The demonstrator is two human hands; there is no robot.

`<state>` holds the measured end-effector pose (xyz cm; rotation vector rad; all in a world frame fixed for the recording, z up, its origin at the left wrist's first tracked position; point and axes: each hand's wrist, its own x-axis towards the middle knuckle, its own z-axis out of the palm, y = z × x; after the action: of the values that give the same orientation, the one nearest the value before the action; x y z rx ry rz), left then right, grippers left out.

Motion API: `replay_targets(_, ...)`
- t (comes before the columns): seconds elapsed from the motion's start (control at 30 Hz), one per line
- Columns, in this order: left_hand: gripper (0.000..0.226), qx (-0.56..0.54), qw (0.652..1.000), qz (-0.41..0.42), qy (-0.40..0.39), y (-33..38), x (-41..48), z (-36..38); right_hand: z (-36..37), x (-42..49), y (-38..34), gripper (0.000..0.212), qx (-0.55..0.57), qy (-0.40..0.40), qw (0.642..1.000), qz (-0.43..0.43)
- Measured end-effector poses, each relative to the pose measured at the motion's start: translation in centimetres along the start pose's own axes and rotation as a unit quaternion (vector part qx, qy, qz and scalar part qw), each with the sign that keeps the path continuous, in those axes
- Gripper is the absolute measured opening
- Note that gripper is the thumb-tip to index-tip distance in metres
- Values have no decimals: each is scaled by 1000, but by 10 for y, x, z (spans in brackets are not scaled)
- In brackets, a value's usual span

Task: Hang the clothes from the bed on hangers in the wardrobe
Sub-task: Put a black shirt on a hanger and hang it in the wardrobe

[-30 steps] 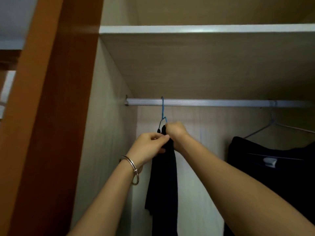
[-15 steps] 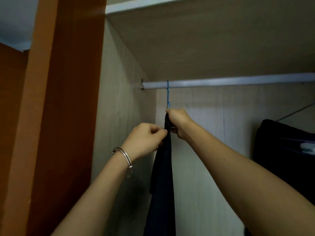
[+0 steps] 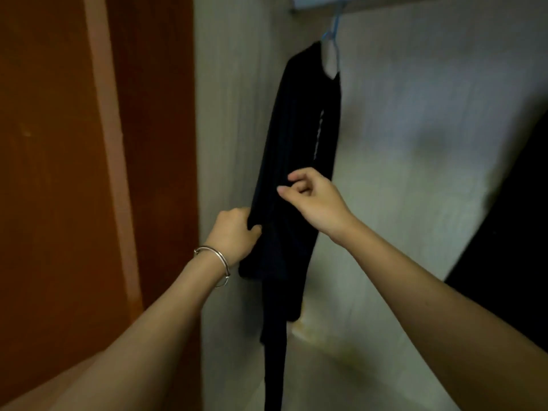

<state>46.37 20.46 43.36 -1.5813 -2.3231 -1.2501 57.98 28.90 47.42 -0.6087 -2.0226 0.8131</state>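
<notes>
Wardrobe [image 3: 237,84] interior seen from its open left side; pale side wall and back wall, brown door [image 3: 59,173] at left.

A dark garment [image 3: 296,143] is hung on a blue hanger [image 3: 333,28], whose hook goes up to the rail [image 3: 314,2] at the top edge of the frame. The garment hangs edge-on, close to the side wall, its lower end trailing down past the wardrobe floor line and out of frame.

The left hand [image 3: 234,235] is closed on the garment's left edge about halfway down; fabric is pinched between thumb and fingers. A metal bangle [image 3: 215,262] is worn at that wrist.

The right hand [image 3: 311,197] is held just in front of the garment, slightly higher, fingers loosely curled, forefinger and thumb apart, nothing gripped; contact with the fabric cannot be told.

A second dark garment [image 3: 510,232] is partly seen at the right edge, well apart from the first. Frame blurred.
</notes>
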Motion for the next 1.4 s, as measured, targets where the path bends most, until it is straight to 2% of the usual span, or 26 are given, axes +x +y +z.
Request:
replay_targets(0.13,27,29,997,-62,-36,-61,-65,19,38,-62,65,24,-17,-55,997,48)
replay_targets(0.2,27,46,992,-96,-71,-98,-116,26,64,-110,108,25,-50,-115,987,100)
replay_targets(0.27,25,79,976,-148,-138,-138,-177,33,89,-165,148,22,-86,-202,961,167)
replay_targets(0.33,24,85,950,-228,-197,-175,-248,34,113,-221,178,8,-112,-313,919,214)
replay_targets(0.4,27,80,913,-325,-232,-208,-322,31,137,-271,195,19,-127,-411,872,234)
replay_targets(0.47,29,60,865,-418,-270,-233,-395,23,162,-313,203,29,-134,-494,821,252)
replay_targets(0.5,23,50,835,-467,-287,-243,-430,19,176,-331,204,29,-135,-533,794,259)
replay_targets(0.53,15,36,812,-503,-295,-251,-462,15,190,-346,204,26,-137,-570,765,266)
replay_targets(0.6,21,-3,774,-560,-295,-263,-513,7,216,-366,201,12,-134,-626,710,293)
replay_targets(0.67,19,-37,728,-622,-285,-268,-546,-2,241,-374,198,3,-138,-647,678,322)
replay_targets(0.77,14,-86,673,-703,-212,-282,-580,-15,277,-379,188,12,-158,-649,662,339)
replay_targets(0.9,9,-145,611,-764,-149,-306,-614,-18,318,-379,177,27,-197,-654,651,332)
replay_targets(1.0,20,-191,558,-807,-30,-315,-617,-25,345,-375,169,39,-201,-651,646,344)
replay_targets(1.23,9,-273,458,-837,120,-350,-601,-28,445,-319,156,28,-216,-674,644,290)
replay_targets(1.3,12,-252,481,-835,86,-370,-595,-26,489,-292,156,27,-222,-692,631,271)
replay_targets(1.33,16,-203,480,-847,101,-383,-589,-28,512,-278,155,25,-225,-699,626,264)
replay_targets(1.37,23,-199,452,-851,181,-400,-587,-22,536,-264,154,23,-229,-708,619,250)
replay_targets(1.4,31,-291,418,-824,248,-424,-580,-23,562,-248,151,22,-234,-720,610,234)
